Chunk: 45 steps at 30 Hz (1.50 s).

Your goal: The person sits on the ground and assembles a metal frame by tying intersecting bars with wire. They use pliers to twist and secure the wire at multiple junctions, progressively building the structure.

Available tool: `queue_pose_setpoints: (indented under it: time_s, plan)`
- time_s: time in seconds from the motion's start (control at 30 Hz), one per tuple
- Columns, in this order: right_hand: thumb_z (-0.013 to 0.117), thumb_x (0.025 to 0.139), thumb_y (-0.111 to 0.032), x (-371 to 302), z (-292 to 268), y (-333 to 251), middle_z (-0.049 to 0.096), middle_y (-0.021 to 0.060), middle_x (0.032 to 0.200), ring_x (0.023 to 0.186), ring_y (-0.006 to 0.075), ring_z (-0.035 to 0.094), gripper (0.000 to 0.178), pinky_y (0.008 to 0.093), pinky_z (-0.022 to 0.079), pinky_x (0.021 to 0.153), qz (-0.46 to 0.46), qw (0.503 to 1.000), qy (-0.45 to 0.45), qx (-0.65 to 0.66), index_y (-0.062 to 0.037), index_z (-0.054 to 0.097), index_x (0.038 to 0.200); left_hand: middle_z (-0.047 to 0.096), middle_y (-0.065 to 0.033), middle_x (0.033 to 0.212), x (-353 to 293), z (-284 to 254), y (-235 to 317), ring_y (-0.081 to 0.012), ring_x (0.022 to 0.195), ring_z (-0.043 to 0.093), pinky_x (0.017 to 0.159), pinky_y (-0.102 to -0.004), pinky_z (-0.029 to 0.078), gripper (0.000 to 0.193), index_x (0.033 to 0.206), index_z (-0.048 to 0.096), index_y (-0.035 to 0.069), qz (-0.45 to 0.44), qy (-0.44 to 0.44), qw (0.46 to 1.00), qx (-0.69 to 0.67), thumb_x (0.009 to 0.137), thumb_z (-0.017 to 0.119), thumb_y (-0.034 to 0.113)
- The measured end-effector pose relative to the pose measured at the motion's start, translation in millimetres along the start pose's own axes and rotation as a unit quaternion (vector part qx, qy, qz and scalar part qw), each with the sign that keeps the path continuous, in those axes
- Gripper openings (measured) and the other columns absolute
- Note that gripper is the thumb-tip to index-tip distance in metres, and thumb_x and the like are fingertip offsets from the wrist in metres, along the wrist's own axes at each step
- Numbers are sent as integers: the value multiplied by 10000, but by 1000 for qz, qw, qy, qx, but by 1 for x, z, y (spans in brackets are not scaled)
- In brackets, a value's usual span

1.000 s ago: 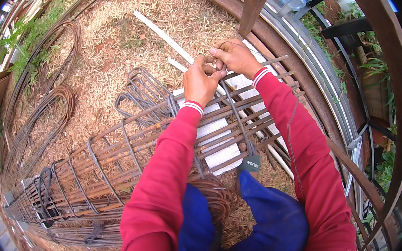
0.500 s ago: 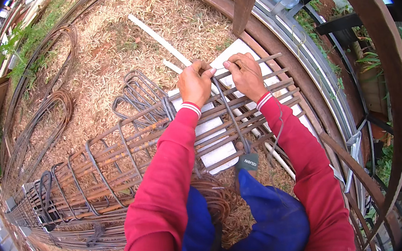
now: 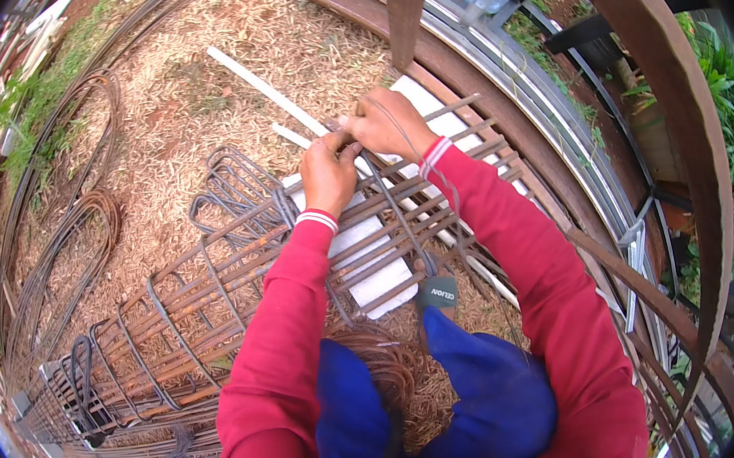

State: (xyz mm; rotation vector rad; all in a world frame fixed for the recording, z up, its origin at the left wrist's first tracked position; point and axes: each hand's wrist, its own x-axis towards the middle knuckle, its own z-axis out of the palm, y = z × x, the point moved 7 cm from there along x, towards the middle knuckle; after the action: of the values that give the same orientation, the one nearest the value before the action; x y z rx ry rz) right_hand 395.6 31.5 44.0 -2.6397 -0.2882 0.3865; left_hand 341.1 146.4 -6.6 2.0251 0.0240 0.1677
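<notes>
A rusty rebar cage (image 3: 182,327) stretches from the far left to the middle, its long bars held in bent stirrups. My left hand (image 3: 327,176) pinches at the outermost bar, by the top corner of a dark stirrup (image 3: 393,204). Right against it, my right hand (image 3: 389,123) is closed with its fingertips meeting the left ones. A thin tie wire (image 3: 455,193) trails from the right fingers over the back of that hand and along the sleeve. The fingers hide the wire's end and the spot where it meets the bar.
Beneath the bars lies a white board (image 3: 390,282); a white strip (image 3: 267,90) rests on dry straw beyond. Bent stirrups (image 3: 237,184) are heaped beside the cage. Curved brown metal (image 3: 705,167) rises on the right. My sandalled foot (image 3: 436,293) is near the cage's edge.
My right hand has moved left, up against my left hand, and turned so its back faces up. The wire now crosses that hand. The whole view has shifted slightly.
</notes>
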Motion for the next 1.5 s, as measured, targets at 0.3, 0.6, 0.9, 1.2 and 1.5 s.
queue_pose_setpoints:
  time_s: [0.3, 0.6, 0.9, 1.2, 1.5]
  plan:
    - [500, 1038, -322, 8, -22, 3, 741, 94, 855, 609, 149, 661, 390, 274, 493, 515, 87, 943, -117, 298, 16, 694, 1047, 742, -108, 774, 16, 13, -25, -155, 711, 665, 691, -329, 510, 173, 908, 781, -9, -190, -47, 980, -26, 903, 746, 160]
    - [737, 873, -256, -275, 34, 152, 698, 211, 905, 880, 401, 661, 332, 478, 519, 792, 284, 957, -53, 32, 36, 670, 1017, 736, -81, 846, 32, 34, -51, -144, 818, 612, 847, -315, 479, 177, 846, 758, 7, -277, -182, 927, -174, 963, 667, 104]
    - [796, 730, -154, -326, 142, 221, 516, 211, 1192, 1137, 391, 492, 608, 488, 402, 941, 186, 961, 128, -162, 7, 519, 1248, 723, -144, 1185, 15, 1, -20, -242, 1126, 664, 1052, -371, 461, 402, 1256, 676, -23, -115, -317, 940, -49, 891, 745, 131]
    - [667, 818, -47, -324, 161, 224, 522, 214, 1186, 1102, 411, 510, 379, 490, 411, 937, 175, 970, 76, -148, -18, 534, 1172, 675, -221, 1258, 7, 2, -11, -341, 1193, 643, 1042, -399, 469, 457, 1304, 670, 62, -24, -266, 957, 116, 880, 751, 211]
    - [599, 839, 23, -369, 152, 212, 594, 200, 1061, 939, 355, 561, 329, 455, 433, 907, 187, 959, 173, 123, -9, 560, 1164, 709, -231, 1176, 7, 0, -11, -335, 1113, 687, 988, -395, 504, 432, 1261, 695, 44, -28, -254, 962, 94, 884, 761, 244]
